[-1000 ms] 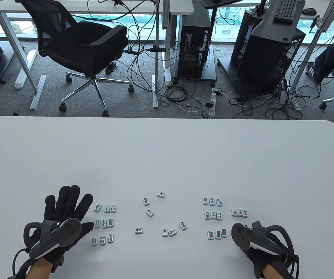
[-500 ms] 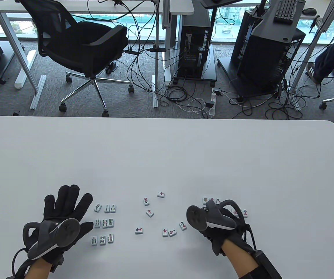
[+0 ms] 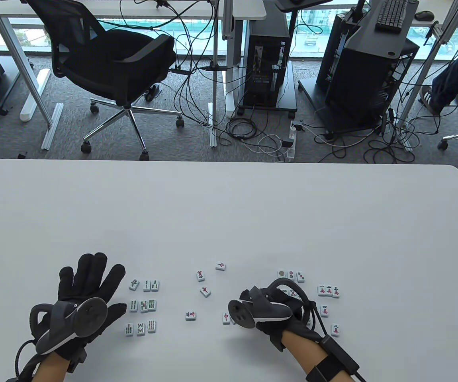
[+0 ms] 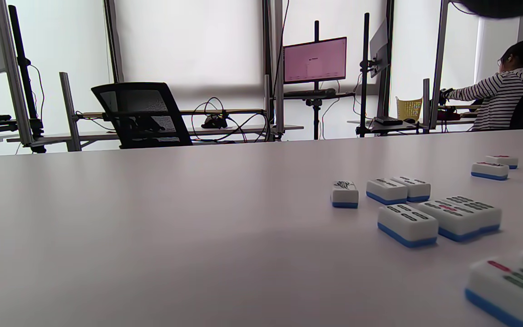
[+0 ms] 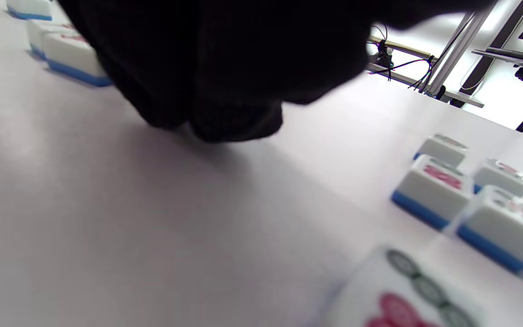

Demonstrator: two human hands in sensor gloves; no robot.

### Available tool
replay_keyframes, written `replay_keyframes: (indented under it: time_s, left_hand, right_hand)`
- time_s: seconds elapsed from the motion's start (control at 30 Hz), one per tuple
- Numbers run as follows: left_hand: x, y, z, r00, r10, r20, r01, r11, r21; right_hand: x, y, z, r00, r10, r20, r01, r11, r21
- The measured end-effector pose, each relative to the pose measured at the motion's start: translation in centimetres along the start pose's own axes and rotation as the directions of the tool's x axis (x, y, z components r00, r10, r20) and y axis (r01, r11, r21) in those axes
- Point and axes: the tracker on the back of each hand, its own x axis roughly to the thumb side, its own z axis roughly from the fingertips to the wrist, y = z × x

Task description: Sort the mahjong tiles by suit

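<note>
Near table [image 3: 229,207] front centre: reaching right hand [image 3: 271,308] over loose character tiles [image 3: 226,317], lying just left of it, under the tracker. Right hand being far nearer than left. Right fingers hidden; curled or pinching, cannot tell. Resting left hand [image 3: 81,294] flat, fingers spread, holding nothing, just beside bamboo tiles [image 3: 143,305].

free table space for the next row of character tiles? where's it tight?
Bare: the whole far half of the table, beyond the loose tile; also the strip right of the three-tile character row. Crowded: the bamboo grid beside the left hand, and the dot tiles, partly hidden under the right hand.
</note>
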Motion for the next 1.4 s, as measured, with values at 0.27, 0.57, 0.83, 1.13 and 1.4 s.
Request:
replay_keyframes:
  time_s: [0.27,0.57,0.83,1.13,1.4]
  left_hand:
    - [0.1,0.0,0.0,1.0,-0.006,0.002,0.006,1.0,-0.004]
    - [0.2,-0.1,0.0,1.0,-0.014,-0.003,0.014,1.0,-0.015]
    - [0.4,-0.1,-0.1,1.0,-0.028,-0.006,0.027,0.999,-0.027]
    - [0.6,-0.2,-0.1,0.999,-0.037,-0.006,0.037,0.999,-0.04]
    - [0.7,-0.2,-0.1,0.999,-0.038,-0.008,0.038,0.998,-0.047]
  right_hand:
    - [-2.4,-1.3,3.3,0.996,-0.061,-0.061,0.057,0.996,-0.067]
    - [-8.4,0.0,10.5,0.948,-0.151,-0.279,0.147,0.989,-0.034]
    - [-9.0,3.3,13.6,0.938,-0.102,-0.331,0.133,0.988,0.072]
    - [-8.3,4.7,14.0,0.941,-0.089,-0.327,0.115,0.991,0.062]
    - [-8.3,4.9,14.1,0.938,-0.079,-0.337,0.098,0.994,0.04]
